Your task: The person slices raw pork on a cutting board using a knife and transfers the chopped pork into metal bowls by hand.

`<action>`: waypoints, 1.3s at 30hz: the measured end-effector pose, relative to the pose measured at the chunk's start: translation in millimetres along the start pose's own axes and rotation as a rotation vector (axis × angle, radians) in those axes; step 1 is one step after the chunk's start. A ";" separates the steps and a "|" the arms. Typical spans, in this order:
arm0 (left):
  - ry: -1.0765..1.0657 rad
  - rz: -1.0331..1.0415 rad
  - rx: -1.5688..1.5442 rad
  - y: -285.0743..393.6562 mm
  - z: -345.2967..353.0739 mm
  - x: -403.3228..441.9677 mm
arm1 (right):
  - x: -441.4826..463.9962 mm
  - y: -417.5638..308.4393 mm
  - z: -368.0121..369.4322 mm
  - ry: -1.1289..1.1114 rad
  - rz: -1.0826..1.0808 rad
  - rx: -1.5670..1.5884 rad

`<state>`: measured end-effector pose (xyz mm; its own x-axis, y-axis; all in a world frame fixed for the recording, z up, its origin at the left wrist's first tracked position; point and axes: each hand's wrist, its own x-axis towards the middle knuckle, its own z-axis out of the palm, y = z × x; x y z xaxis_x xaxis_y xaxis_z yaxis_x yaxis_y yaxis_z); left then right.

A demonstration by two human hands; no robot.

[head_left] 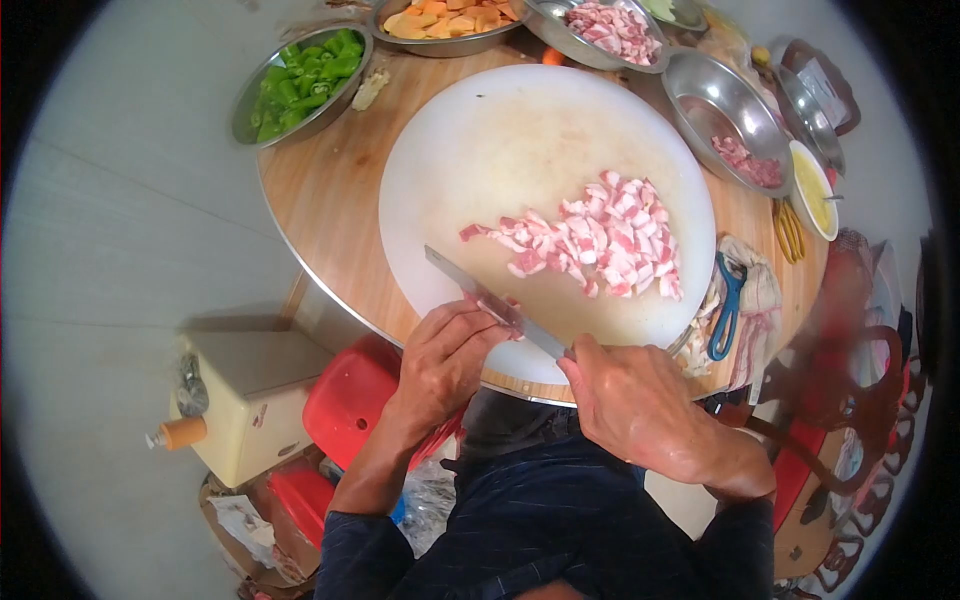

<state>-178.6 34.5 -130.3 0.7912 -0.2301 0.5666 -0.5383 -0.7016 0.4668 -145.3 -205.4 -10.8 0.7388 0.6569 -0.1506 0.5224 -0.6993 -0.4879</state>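
Note:
A round white cutting board lies on the wooden table. My right hand is wrapped round the handle of a knife, whose blade points up and left over the board's near edge. Close beside the blade, my left hand has its fingers bent over a small piece of meat, mostly hidden by the fingers and blade. A pile of diced pink and white meat is spread beyond the knife, at the middle and right of the board.
Metal bowls hold green peppers, orange slices and meat. Another bowl holds a little meat. Blue-handled scissors lie on a cloth at right. A red stool stands below the table's left edge.

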 end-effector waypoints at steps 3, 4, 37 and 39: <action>0.008 -0.013 -0.020 0.4 -1.3 2.4 | -4.6 -1.8 -3.7 -0.032 0.016 -0.013; 0.012 -0.013 -0.022 1.3 -1.1 4.2 | -8.5 -0.9 -4.7 -0.048 0.015 -0.028; -0.008 -0.047 -0.091 -0.7 -5.0 9.8 | 4.3 7.9 -13.0 -0.155 0.013 0.016; -0.012 -0.053 -0.082 -0.7 -4.4 6.9 | 1.0 7.9 -9.4 -0.171 0.029 0.004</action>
<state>-174.0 36.4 -123.7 0.8223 -0.2032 0.5316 -0.5175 -0.6557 0.5498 -136.4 -212.9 -6.7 0.6700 0.6754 -0.3081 0.5002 -0.7174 -0.4850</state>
